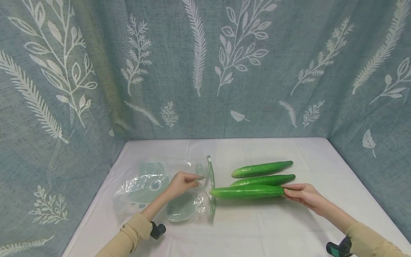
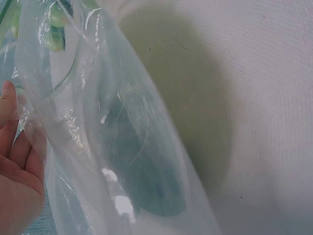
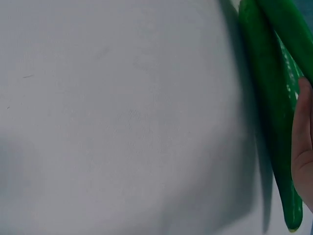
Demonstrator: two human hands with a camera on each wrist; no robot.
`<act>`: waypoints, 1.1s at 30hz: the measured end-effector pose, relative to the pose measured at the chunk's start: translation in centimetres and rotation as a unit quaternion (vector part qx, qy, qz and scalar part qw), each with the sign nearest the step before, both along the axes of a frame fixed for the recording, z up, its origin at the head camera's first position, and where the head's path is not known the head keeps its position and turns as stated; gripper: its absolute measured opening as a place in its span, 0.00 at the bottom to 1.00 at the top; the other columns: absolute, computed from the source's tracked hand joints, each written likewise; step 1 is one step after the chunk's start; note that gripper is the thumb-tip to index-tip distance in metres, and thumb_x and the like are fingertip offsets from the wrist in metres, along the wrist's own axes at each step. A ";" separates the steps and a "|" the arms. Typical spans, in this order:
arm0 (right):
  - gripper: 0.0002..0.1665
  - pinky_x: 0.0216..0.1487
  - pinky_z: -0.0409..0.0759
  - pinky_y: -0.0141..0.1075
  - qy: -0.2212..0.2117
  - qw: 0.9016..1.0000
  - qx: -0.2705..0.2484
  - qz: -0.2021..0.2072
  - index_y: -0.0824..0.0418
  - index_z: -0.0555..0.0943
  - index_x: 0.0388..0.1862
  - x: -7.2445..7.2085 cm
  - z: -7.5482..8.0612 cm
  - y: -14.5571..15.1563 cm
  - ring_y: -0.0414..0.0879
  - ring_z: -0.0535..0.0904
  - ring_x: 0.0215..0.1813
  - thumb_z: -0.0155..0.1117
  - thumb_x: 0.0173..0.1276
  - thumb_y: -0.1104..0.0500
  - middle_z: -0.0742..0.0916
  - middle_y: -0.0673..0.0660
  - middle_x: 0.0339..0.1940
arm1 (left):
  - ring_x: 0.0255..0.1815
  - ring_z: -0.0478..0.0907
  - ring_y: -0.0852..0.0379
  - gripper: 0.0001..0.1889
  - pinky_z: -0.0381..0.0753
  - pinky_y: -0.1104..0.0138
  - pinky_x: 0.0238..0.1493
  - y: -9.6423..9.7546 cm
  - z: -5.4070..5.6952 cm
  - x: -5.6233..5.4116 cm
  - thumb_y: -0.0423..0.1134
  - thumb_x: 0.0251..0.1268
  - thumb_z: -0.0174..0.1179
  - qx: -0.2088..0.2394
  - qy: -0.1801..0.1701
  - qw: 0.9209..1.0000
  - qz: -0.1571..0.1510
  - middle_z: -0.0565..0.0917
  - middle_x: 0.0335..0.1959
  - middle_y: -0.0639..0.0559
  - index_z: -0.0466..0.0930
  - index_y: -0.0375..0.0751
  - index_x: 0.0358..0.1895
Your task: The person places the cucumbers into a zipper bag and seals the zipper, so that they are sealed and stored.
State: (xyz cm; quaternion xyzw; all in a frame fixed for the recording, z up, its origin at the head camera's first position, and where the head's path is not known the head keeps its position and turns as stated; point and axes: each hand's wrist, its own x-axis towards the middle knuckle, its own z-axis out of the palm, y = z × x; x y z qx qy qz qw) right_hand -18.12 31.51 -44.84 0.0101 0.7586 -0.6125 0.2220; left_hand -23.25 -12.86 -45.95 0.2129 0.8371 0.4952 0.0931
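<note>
At the bag's mouth (image 1: 212, 175), pinched by the left hand (image 1: 182, 184), is a cucumber (image 1: 248, 192) the right hand (image 1: 305, 196) grips

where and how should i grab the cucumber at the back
I'd pinch the far cucumber near its narrow right end, coming from the right. It lies lengthwise on the table and tapers that way, so fingers should close round it easily there, while its rounder left end points toward the clear bag. The middle cucumber lies close on its near side.
</note>
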 end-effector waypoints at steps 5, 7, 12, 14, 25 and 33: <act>0.36 0.55 0.82 0.35 0.008 1.000 0.002 -0.001 0.80 0.63 0.64 -0.1 0.0 -0.8 0.33 0.83 0.46 0.63 0.66 0.58 0.82 0.61 0.56 | 0.50 0.83 0.43 0.15 0.85 0.67 0.48 -0.1 -0.1 -0.1 0.30 0.61 0.60 0.001 0.004 1.000 -0.004 0.83 0.51 0.38 0.81 0.33 0.51; 0.36 0.56 0.81 0.36 0.011 1.000 0.001 -0.002 0.80 0.63 0.64 -0.2 0.0 -1.2 0.33 0.83 0.47 0.63 0.66 0.59 0.80 0.66 0.59 | 0.50 0.83 0.44 0.15 0.85 0.68 0.48 -0.1 -0.2 -0.1 0.29 0.61 0.60 0.002 0.002 1.000 -0.007 0.83 0.51 0.38 0.81 0.33 0.51; 0.37 0.57 0.81 0.35 0.019 1.000 0.005 -0.001 0.79 0.63 0.65 -0.4 0.0 -2.1 0.32 0.82 0.48 0.62 0.67 0.58 0.73 0.72 0.65 | 0.48 0.84 0.44 0.15 0.85 0.68 0.48 -0.1 -0.1 0.0 0.28 0.61 0.59 0.009 -0.002 1.000 -0.011 0.82 0.52 0.36 0.80 0.31 0.51; 0.36 0.56 0.81 0.35 0.024 1.000 0.010 -0.002 0.78 0.63 0.65 -0.4 0.0 -2.5 0.32 0.82 0.48 0.62 0.67 0.57 0.73 0.72 0.65 | 0.47 0.84 0.44 0.15 0.85 0.69 0.47 -0.1 0.0 0.1 0.29 0.61 0.59 0.010 -0.003 1.000 -0.010 0.82 0.52 0.36 0.80 0.32 0.51; 0.33 0.53 0.83 0.35 0.062 0.997 0.032 -0.016 0.73 0.72 0.61 0.2 0.0 -5.0 0.33 0.84 0.44 0.66 0.63 0.54 0.83 0.63 0.55 | 0.49 0.83 0.43 0.15 0.85 0.66 0.48 0.0 0.3 0.3 0.29 0.61 0.59 0.018 0.001 1.000 -0.007 0.82 0.52 0.36 0.80 0.32 0.51; 0.30 0.51 0.84 0.35 0.077 0.996 0.033 -0.019 0.72 0.76 0.57 1.1 -0.2 -7.3 0.34 0.84 0.41 0.67 0.62 0.54 0.87 0.57 0.47 | 0.49 0.83 0.42 0.15 0.85 0.69 0.47 0.1 -0.1 0.1 0.28 0.60 0.59 0.015 0.001 1.000 -0.003 0.82 0.51 0.36 0.81 0.32 0.51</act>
